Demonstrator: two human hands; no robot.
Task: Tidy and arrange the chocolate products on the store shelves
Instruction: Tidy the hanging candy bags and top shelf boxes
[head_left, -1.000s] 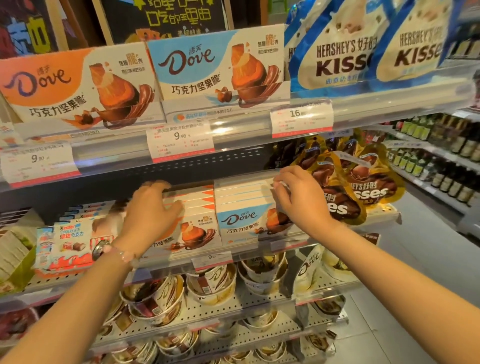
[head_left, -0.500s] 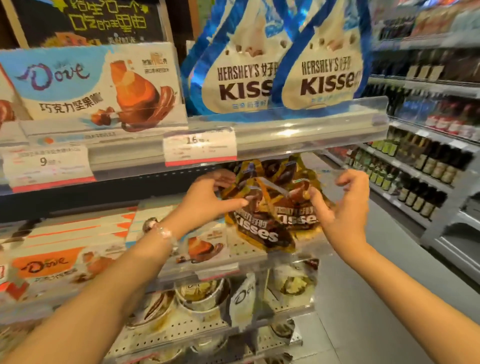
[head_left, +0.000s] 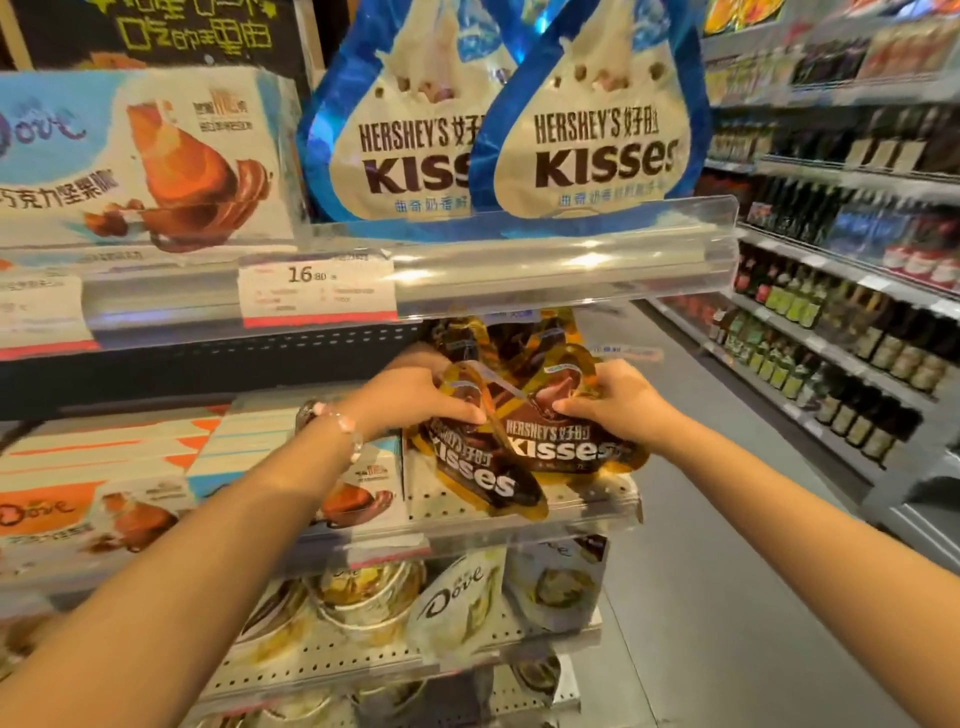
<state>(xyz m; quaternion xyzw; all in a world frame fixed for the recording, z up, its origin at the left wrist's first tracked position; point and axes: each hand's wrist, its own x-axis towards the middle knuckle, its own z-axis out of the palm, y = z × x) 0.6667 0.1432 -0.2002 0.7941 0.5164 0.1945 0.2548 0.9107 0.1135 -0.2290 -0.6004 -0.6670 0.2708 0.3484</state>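
Head view is showing the left hand and right hand each gripping 1 of 2 brown Kisses bags, probably straightening them; next, standing them upright.

Brown-and-gold below, blue-and-cream above

The glossy brown-and-gold Kisses pouches carry white lettering; the blue drop-shaped Kisses bags show cream panels with dark brown print; the flat Dove boxes mix pale blue, white and orange; the white price label has a red lower edge.
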